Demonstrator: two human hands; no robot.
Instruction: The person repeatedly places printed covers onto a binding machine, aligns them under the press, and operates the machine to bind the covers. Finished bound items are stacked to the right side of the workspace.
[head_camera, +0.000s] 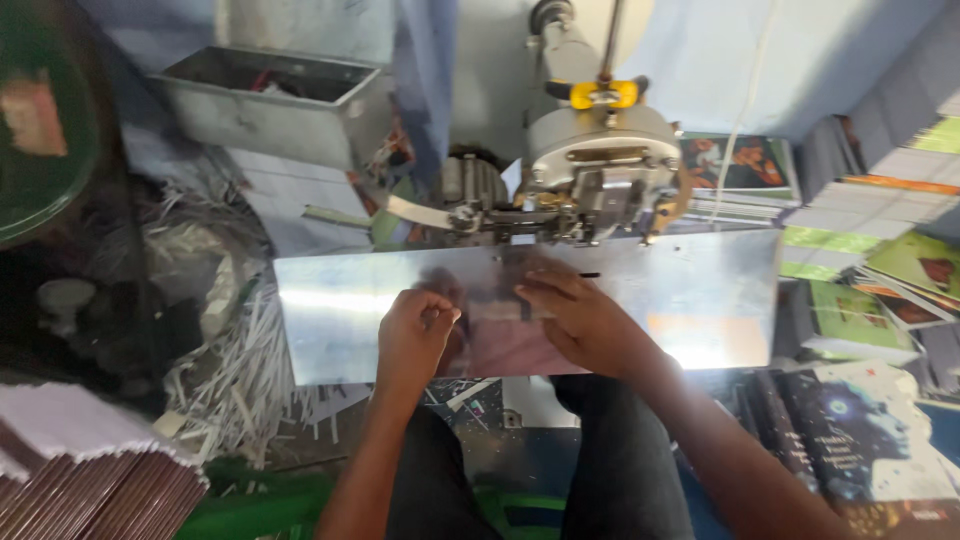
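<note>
A shiny metal work plate (690, 300) lies in front of a grey stitching machine (590, 170). My left hand (415, 335) rests on the plate with its fingers curled; whether it holds anything I cannot tell. My right hand (585, 320) lies flat on the plate just below the machine head, its fingers pressing down near a thin dark wire or pin (588, 275). Reflections on the plate hide whether a sheet lies under my hands.
A metal bin (265, 105) stands at the back left. White paper strips (225, 380) litter the floor at left. Stacks of booklets sit at lower left (90, 470), and coloured books (870, 260) pile up at right.
</note>
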